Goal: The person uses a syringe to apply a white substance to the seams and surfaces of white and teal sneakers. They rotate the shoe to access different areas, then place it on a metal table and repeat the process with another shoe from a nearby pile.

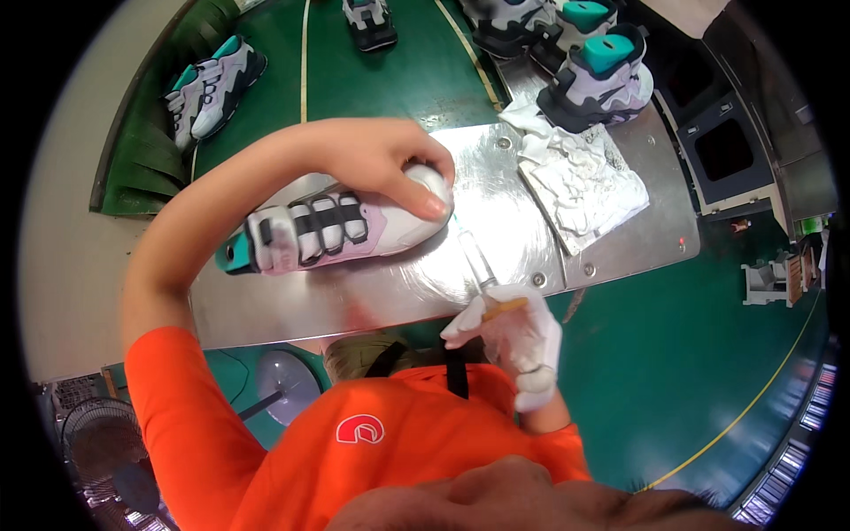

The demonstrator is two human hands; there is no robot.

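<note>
- The left hand [390, 164] is bare and curled over the toe end of a shoe [341, 232], fingers pressed down on the white toe cap and gripping it.
- The shoe lies on its side on the shiny metal worktop [496, 190], near the middle; it is white and pale pink with black straps and a teal heel pointing to the person's left.
- The right hand [513, 332] wears a white glove and is closed around a thin brush [482, 274] with a yellowish handle.
- The brush's clear tip points up toward the shoe's toe, just beside it; whether it touches cannot be told.
- A crumpled white cloth [575, 177] lies on the right part of the worktop.
- More shoes of the same kind [602, 80] stand at the far right edge, and another pair [208, 88] sits on the green belt [416, 71] beyond.
</note>
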